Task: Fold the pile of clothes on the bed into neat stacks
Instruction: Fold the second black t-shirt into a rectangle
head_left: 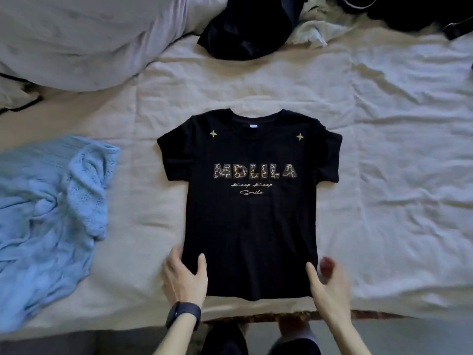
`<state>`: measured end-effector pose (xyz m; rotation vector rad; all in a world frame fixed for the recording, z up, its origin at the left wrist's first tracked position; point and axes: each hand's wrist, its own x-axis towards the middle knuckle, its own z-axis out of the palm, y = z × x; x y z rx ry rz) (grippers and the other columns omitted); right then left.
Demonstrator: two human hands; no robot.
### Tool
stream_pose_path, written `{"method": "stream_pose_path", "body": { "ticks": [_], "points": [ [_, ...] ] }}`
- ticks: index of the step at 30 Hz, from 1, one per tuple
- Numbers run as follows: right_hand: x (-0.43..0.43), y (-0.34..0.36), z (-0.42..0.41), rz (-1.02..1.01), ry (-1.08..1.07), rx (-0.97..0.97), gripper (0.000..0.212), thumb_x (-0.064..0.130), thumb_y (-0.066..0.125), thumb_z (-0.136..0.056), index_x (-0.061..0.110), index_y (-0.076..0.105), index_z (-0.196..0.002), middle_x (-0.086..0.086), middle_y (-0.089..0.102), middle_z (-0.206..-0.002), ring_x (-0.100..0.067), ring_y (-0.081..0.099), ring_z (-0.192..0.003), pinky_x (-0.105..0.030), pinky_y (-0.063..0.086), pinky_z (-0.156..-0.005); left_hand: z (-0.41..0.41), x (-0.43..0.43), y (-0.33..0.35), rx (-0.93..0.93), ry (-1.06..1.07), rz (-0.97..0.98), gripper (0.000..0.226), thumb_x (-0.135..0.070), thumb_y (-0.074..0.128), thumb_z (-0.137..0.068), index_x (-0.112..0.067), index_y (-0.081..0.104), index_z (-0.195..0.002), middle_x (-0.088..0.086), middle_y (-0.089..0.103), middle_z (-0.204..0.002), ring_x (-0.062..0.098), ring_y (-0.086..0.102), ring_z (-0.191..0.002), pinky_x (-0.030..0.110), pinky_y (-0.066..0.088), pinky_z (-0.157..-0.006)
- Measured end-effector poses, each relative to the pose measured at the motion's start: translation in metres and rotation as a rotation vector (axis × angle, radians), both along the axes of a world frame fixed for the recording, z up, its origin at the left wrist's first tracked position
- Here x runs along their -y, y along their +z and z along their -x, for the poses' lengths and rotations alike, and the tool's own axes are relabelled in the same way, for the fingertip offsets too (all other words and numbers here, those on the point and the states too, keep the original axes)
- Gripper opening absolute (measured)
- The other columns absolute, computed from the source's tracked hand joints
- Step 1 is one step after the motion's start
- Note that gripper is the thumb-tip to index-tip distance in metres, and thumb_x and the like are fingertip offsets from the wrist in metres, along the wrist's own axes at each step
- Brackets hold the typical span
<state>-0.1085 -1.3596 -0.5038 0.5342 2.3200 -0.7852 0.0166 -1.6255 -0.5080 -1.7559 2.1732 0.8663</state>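
Note:
A black T-shirt [249, 219] with leopard-print letters lies flat and face up in the middle of the bed, collar away from me. My left hand [185, 276] is at its lower left hem corner, thumb on top of the cloth and fingers at the edge. My right hand [326, 280] is at the lower right hem corner, thumb on the cloth, fingers blurred beside the edge. A light blue knitted garment [48, 226] lies crumpled to the left. A dark pile of clothes [245, 29] sits at the far side.
The cream bedsheet [384, 175] is wrinkled and bare to the right of the shirt. A grey pillow or duvet [76, 39] bulges at the far left. More dark clothes [414, 14] lie at the far right. The bed's near edge [256, 316] runs just below the shirt.

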Motion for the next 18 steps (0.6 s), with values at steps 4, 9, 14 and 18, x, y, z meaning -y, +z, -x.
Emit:
{"method": "stream_pose_path", "body": {
  "ticks": [4, 9, 14, 18],
  "points": [
    [-0.020, 0.006, -0.032, 0.138, -0.074, 0.161, 0.033, 0.052, 0.072, -0.088, 0.029, 0.061, -0.110, 0.011, 0.067, -0.107, -0.009, 0.064, -0.099, -0.037, 0.051, -0.088, -0.039, -0.007, 0.003, 0.083, 0.119, -0.267, 0.063, -0.050, 0.063, -0.092, -0.010, 0.048, -0.138, 0.014, 0.057, -0.138, 0.036, 0.056, -0.122, 0.045, 0.048, -0.097],
    [-0.029, -0.006, -0.020, 0.243, -0.114, 0.173, 0.018, 0.037, 0.069, -0.096, 0.018, 0.071, -0.095, -0.002, 0.075, -0.095, -0.024, 0.071, -0.093, -0.046, 0.059, -0.084, -0.053, 0.016, 0.003, 0.048, 0.095, -0.391, 0.063, -0.051, 0.065, -0.092, -0.010, 0.055, -0.139, 0.006, 0.058, -0.140, 0.030, 0.052, -0.130, 0.037, 0.046, -0.097],
    [-0.052, -0.003, -0.024, 0.269, -0.201, 0.015, 0.020, 0.029, 0.068, -0.097, 0.010, 0.066, -0.090, -0.013, 0.073, -0.091, -0.023, 0.068, -0.076, -0.045, 0.057, -0.074, -0.075, 0.021, 0.011, -0.080, 0.183, -0.339, 0.030, -0.047, 0.069, -0.090, -0.020, 0.068, -0.103, 0.000, 0.072, -0.076, 0.020, 0.072, -0.076, 0.044, 0.058, -0.082],
    [-0.067, 0.012, -0.036, 0.293, -0.230, -0.128, 0.018, 0.036, 0.072, -0.094, 0.019, 0.068, -0.089, 0.000, 0.073, -0.081, -0.008, 0.067, -0.061, -0.030, 0.056, -0.059, -0.094, -0.002, 0.020, -0.163, 0.178, -0.293, 0.032, -0.046, 0.064, -0.094, -0.018, 0.063, -0.080, -0.004, 0.069, -0.061, 0.017, 0.072, -0.069, 0.050, 0.057, -0.081]
  ]
}}
